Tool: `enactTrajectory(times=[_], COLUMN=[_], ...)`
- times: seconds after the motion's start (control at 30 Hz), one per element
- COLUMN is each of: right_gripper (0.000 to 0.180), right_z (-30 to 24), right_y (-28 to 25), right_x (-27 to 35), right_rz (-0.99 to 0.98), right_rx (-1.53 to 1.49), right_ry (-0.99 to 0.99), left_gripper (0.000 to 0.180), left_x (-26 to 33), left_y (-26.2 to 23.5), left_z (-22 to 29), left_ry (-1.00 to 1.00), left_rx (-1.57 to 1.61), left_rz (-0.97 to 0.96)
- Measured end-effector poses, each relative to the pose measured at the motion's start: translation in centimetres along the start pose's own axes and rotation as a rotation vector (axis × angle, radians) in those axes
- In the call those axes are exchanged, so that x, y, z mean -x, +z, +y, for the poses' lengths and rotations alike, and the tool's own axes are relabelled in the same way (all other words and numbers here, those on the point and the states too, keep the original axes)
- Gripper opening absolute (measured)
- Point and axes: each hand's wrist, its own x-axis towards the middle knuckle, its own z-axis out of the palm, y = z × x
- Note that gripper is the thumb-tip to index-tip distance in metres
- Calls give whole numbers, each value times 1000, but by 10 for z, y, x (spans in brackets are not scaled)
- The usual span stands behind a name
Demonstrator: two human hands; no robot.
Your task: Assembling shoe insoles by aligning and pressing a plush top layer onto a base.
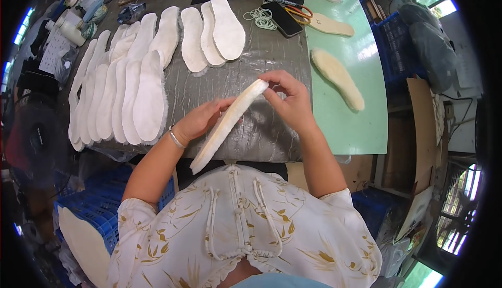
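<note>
A fleecy white insole (228, 121) is held edge-on above the near side of the table, slanting from lower left to upper right. Its upper end is pinched between the thumb and fingers of my right hand (288, 98). My left hand (201, 119), with a bangle at the wrist, grips its left side around the middle; some of those fingers are hidden behind it. To the left lie overlapping rows of white insoles (148, 99). A smaller group of insoles (228, 29) rests beyond my hands. On the green mat (361, 133) at the right lies a cream fleece insole (337, 78).
At the table's far side are a black phone (282, 20), orange-handled scissors (300, 14) and pale rubber bands (260, 19). A flat insole-shaped piece (330, 25) lies on the mat's far end. Blue crates (97, 204) stand below left, and a dark fan (39, 136) is at the left.
</note>
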Motion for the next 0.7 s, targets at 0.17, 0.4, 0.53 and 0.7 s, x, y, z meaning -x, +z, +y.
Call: enactTrajectory(times=[0.17,0.4,0.53,0.7], right_gripper=[25,23,20,30], right_z=[-4,-11,-21,-41], right_y=[7,19,18,25], right_x=[1,-12,-21,-21], right_rz=[88,254,311,366], right_rx=[101,332,393,193], right_ry=[-50,-341,-464,-255], left_gripper=[57,55,56,56], left_x=[-12,-23,-26,-24], left_y=[19,39,45,44], left_z=[29,62,71,64], left_ry=[27,38,85,185], left_rx=[-119,-214,-197,-196], left_rz=[46,120,174,228])
